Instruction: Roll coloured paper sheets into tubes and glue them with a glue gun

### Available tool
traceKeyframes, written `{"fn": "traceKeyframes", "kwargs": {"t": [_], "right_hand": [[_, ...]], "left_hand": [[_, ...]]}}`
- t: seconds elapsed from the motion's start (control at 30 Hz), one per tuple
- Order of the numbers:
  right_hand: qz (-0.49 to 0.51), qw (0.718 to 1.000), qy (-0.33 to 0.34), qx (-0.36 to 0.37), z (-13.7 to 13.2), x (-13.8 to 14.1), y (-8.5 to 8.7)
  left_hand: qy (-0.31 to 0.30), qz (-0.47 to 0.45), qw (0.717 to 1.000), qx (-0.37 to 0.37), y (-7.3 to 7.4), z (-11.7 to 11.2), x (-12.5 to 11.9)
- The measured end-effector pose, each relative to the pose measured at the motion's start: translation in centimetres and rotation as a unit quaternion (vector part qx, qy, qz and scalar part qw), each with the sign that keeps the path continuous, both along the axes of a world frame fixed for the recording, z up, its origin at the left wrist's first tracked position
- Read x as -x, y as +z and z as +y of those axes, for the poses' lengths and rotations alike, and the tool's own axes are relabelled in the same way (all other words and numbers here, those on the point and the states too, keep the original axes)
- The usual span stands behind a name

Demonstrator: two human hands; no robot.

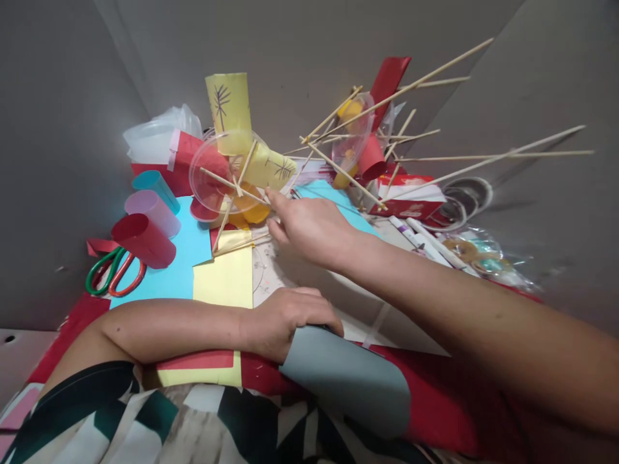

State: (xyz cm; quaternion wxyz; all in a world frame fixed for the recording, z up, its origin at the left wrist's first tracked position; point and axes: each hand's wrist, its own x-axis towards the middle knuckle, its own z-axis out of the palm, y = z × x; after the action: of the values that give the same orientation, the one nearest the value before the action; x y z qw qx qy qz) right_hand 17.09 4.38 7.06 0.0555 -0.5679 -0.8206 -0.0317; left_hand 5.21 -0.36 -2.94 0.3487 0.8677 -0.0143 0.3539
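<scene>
My left hand is closed on the end of a rolled grey-blue sheet of paper, which slants down to the right near my lap. My right hand reaches across with its index finger stretched out and its thumb apart below. That fingertip is close to a yellow paper tube with a drawn palm tree and to the end of a thin wooden stick; contact is unclear. Sticks tied into a frame lean around a clear plastic lid. A second yellow tube stands above it.
Red, lilac and blue paper tubes lie left, beside scissors. Behind right, another stick frame juts outward. Markers, tape rolls and a red box lie below it. Grey walls enclose the table.
</scene>
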Motion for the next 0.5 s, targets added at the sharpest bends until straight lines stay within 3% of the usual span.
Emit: {"fn": "traceKeyframes", "kwargs": {"t": [0.13,0.27,0.37,0.5], "right_hand": [[0.005,0.998,-0.057,-0.004,2.1,-0.4,-0.3],[0.040,0.998,-0.050,0.002,3.0,-1.7,-0.5],[0.133,0.988,-0.059,-0.041,1.4,-3.9,-0.7],[0.320,0.943,-0.051,-0.078,-2.8,-7.7,-0.3]], "left_hand": [[0.004,0.016,1.000,0.009,-0.6,0.1,0.0],[0.018,-0.009,0.999,0.042,-0.1,0.4,0.1],[0.065,-0.036,0.993,0.096,1.1,0.7,0.5],[0.138,-0.102,0.977,0.129,2.7,1.2,1.1]]}}
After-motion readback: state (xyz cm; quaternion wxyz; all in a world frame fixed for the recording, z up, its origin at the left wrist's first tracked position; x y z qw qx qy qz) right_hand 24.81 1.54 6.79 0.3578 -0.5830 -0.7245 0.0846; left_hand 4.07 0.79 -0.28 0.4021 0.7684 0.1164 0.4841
